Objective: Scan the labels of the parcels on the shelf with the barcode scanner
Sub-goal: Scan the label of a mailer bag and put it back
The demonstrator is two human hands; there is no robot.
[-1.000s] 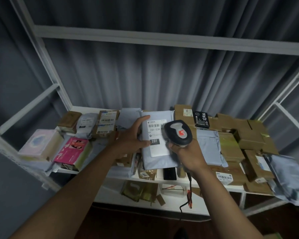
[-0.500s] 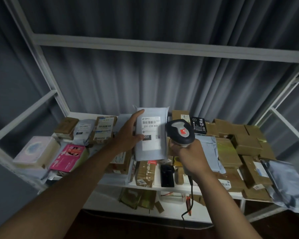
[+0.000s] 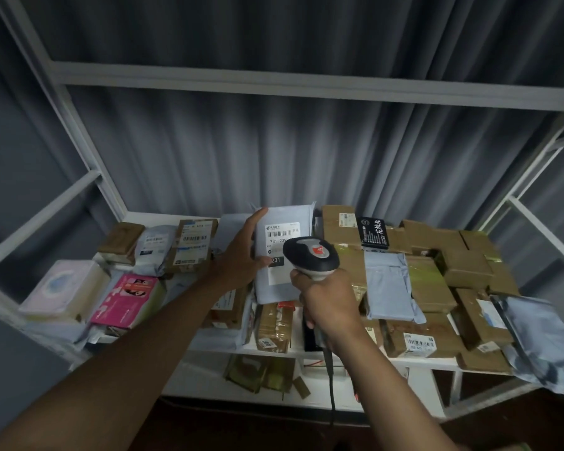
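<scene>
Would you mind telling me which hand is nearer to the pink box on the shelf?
Left. The left hand holds the grey mailer just right of the pink box; the right hand, gripping the barcode scanner, is farther right.

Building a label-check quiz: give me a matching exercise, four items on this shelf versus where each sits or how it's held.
1. grey plastic mailer with white label
2. grey handheld barcode scanner
3. pink printed box
4. black printed packet

A. near the shelf's left end
B. held by the right hand
C. on brown boxes at the back
D. held upright by the left hand

Pairs: 1-D, 2-B, 3-A, 4-C
</scene>
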